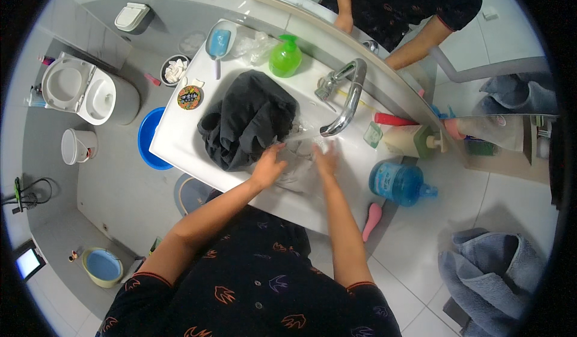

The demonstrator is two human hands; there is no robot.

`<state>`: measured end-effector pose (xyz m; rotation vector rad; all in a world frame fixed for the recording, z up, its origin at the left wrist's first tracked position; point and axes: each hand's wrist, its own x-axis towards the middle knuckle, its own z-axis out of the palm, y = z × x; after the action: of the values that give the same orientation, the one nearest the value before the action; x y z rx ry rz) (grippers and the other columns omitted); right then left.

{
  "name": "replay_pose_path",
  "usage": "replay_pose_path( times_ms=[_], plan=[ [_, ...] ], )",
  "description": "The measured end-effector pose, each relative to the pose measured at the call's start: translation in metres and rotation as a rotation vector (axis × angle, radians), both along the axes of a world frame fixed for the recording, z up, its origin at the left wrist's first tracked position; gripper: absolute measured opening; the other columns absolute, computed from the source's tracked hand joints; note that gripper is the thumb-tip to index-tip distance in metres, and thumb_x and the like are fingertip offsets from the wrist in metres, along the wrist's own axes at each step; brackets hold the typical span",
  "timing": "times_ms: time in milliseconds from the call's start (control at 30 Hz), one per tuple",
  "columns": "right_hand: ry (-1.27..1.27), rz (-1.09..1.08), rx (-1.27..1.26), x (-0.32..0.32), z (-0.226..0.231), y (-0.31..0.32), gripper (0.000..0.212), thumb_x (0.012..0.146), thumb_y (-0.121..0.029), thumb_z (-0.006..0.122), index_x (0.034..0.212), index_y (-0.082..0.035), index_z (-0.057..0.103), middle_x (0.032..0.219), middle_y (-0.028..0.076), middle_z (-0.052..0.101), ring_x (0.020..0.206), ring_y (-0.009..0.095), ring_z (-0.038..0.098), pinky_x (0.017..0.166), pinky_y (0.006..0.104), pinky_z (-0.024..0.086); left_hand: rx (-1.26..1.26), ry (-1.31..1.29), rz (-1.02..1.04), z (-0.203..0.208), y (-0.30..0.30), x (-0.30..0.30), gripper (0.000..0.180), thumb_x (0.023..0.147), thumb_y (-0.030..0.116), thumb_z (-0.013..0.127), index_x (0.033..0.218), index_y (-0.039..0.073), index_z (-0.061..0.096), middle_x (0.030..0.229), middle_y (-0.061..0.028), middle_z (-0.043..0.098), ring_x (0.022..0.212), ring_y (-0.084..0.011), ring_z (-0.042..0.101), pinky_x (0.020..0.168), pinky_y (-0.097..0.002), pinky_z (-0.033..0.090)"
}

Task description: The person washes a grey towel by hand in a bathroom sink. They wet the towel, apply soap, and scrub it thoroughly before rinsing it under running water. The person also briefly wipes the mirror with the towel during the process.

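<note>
A bunched dark grey garment (pixel 252 111) fills the left side of the white sink (pixel 180 126). Water runs from the chrome faucet (pixel 348 99) into the basin and splashes. My left hand (pixel 268 167) is at the garment's lower right edge, fingers stretched toward the stream and thumb apart; whether it touches the cloth is unclear. To its right, my right hand (pixel 325 159) is under the spout, slightly blurred, with its fingers spread and nothing visible in them. Between the hands, the basin bottom looks pale and rippled with water.
A green pump bottle (pixel 285 57) and a scoop with a blue block (pixel 219 43) stand along the sink's back. Right lie a large blue bottle (pixel 396 182), a pale pump bottle (pixel 409 141) and a pink brush (pixel 372 220). A blue basin (pixel 151 140) sits left on the floor.
</note>
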<state>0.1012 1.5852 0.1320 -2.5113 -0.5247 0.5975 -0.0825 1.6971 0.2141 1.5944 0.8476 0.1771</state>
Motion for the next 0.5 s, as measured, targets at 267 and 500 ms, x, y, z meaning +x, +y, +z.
replay_pose_path(
  times_ms=[267, 500],
  plan=[
    [-0.185, 0.531, -0.419, -0.021, 0.056, 0.017, 0.063, 0.084, -0.044, 0.053, 0.137, -0.017, 0.036, 0.146, 0.012, 0.027, 0.133, 0.034, 0.025, 0.105, 0.0474, 0.027, 0.101, 0.082, -0.084, 0.012, -0.014, -0.004, 0.067, 0.079, 0.021, 0.062, 0.137, 0.004, 0.033, 0.137, -0.0232, 0.036, 0.124, -0.0353, 0.038, 0.102, -0.0391, 0.032],
    [-0.037, 0.773, -0.05, -0.043, -0.007, 0.028, 0.047, 0.081, -0.028, 0.056, 0.124, -0.01, 0.051, 0.118, 0.017, 0.052, 0.116, 0.039, 0.043, 0.098, 0.0504, 0.032, -0.073, -0.008, -0.059, 0.022, -0.007, -0.005, 0.061, 0.082, 0.014, 0.06, 0.136, 0.003, 0.034, 0.137, -0.0174, 0.037, 0.118, -0.0303, 0.046, 0.098, -0.0366, 0.04]
  ],
)
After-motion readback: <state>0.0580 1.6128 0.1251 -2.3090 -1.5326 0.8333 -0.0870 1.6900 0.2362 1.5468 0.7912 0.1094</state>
